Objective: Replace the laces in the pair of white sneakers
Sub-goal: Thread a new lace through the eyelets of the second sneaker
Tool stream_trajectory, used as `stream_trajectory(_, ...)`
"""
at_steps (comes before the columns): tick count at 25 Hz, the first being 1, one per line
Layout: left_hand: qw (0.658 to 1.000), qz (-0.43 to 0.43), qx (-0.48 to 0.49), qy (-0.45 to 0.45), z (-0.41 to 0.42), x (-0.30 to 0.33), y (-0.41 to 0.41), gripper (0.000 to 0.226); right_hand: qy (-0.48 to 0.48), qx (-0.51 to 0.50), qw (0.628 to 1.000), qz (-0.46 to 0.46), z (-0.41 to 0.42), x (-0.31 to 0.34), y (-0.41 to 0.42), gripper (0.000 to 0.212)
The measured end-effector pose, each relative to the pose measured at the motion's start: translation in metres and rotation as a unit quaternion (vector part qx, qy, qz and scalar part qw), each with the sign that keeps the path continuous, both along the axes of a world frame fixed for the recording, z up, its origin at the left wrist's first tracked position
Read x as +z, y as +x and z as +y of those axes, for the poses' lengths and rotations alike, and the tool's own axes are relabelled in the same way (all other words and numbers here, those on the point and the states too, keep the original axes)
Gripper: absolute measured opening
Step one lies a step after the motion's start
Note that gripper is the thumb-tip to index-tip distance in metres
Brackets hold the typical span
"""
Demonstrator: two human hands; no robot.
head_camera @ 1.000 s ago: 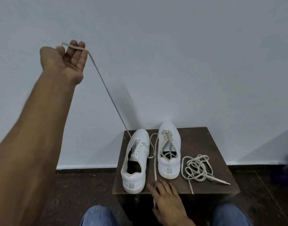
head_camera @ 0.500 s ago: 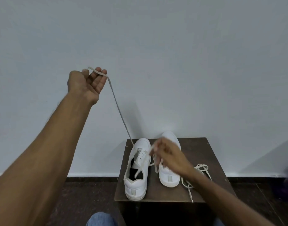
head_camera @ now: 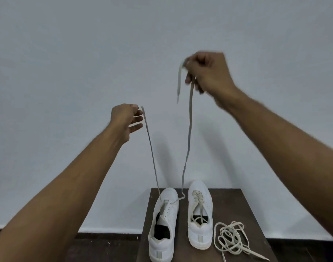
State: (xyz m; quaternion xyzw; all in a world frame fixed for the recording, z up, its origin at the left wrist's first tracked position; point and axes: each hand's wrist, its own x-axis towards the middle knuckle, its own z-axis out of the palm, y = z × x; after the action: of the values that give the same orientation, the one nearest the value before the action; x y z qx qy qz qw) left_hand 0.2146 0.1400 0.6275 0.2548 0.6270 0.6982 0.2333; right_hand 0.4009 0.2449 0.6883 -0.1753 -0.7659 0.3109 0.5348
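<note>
On the small dark table point(head_camera: 230, 205) two white sneakers are sitting side by side, heels toward me: left sneaker point(head_camera: 164, 224) nearly unlaced, right sneaker point(head_camera: 199, 214) laced through with its ends lying loose over the tongue. I'm holding up both ends of one lace point(head_camera: 188, 144) that is running through the front eyelets of the left sneaker. My left hand point(head_camera: 127, 120) is pinching one end between thumb and index finger, the other fingers sticking out straight. My right hand point(head_camera: 207, 72) is higher, clenched around the other end, with a short tail drooping over the fingers; that hand is blurred. Both strands are hanging fairly taut in front of the pale wall point(head_camera: 67, 53), nothing crossing them. Just right of the right sneaker a spare lace point(head_camera: 231, 239) is lying in a loose tangle, one tip near the table's front edge. Dark floor point(head_camera: 105, 248) is showing below the wall.
</note>
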Motion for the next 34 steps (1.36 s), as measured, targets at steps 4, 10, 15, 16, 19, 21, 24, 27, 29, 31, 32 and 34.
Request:
stream_trajectory(4, 0.999, -0.039, -0.003, -0.005, 0.001, -0.004, 0.001, 0.014, 0.011, 0.013, 0.956, -0.291, -0.03, -0.167, -0.018, 0.029)
stream_trajectory(10, 0.996, -0.088, -0.005, 0.034, 0.005, -0.017, 0.001, 0.022, -0.081, 0.068, 0.873, -0.476, -0.121, -0.395, -0.02, 0.019)
stream_trajectory(15, 0.987, -0.1, 0.005, 0.125, 0.014, 0.011, -0.013, 0.027, -0.034, 0.032, 0.872, -0.487, -0.126, -0.407, -0.025, 0.023)
stream_trajectory(16, 0.982, -0.11, 0.005, 0.155, 0.015, 0.021, -0.018, 0.028, -0.032, 0.03, 0.868, -0.496, -0.124, -0.408, -0.027, 0.024)
stream_trajectory(19, 0.966, -0.117, 0.005, 0.23, 0.012, 0.055, -0.03, 0.031, -0.04, 0.028, 0.861, -0.506, -0.121, -0.407, -0.033, 0.023)
stream_trajectory(21, 0.96, -0.105, 0.009, 0.261, 0.006, 0.08, -0.037, 0.03, -0.045, 0.031, 0.856, -0.514, -0.119, -0.405, -0.034, 0.023)
stream_trajectory(24, 0.951, -0.083, 0.008, 0.298, -0.007, 0.116, -0.042, 0.033, -0.056, 0.034, 0.851, -0.521, -0.115, -0.404, -0.037, 0.022)
stream_trajectory(27, 0.965, -0.031, 0.013, 0.259, -0.012, 0.133, -0.04, 0.032, -0.073, 0.067, 0.847, -0.522, -0.112, -0.402, -0.039, 0.021)
stream_trajectory(29, 0.981, 0.016, 0.009, 0.196, -0.007, 0.13, -0.036, 0.027, -0.131, 0.098, 0.851, -0.5, -0.103, -0.39, -0.037, 0.021)
stream_trajectory(31, 0.988, 0.047, 0.002, 0.146, -0.001, 0.125, -0.033, 0.024, -0.174, 0.087, 0.857, -0.476, -0.082, -0.359, -0.033, 0.029)
stream_trajectory(32, 0.99, 0.053, -0.002, 0.131, 0.0, 0.124, -0.032, 0.023, -0.184, 0.074, 0.868, -0.455, -0.067, -0.334, -0.032, 0.033)
stream_trajectory(34, 0.992, 0.058, -0.008, 0.112, 0.002, 0.125, -0.027, 0.022, -0.177, 0.051, 0.907, -0.379, -0.035, -0.267, -0.029, 0.034)
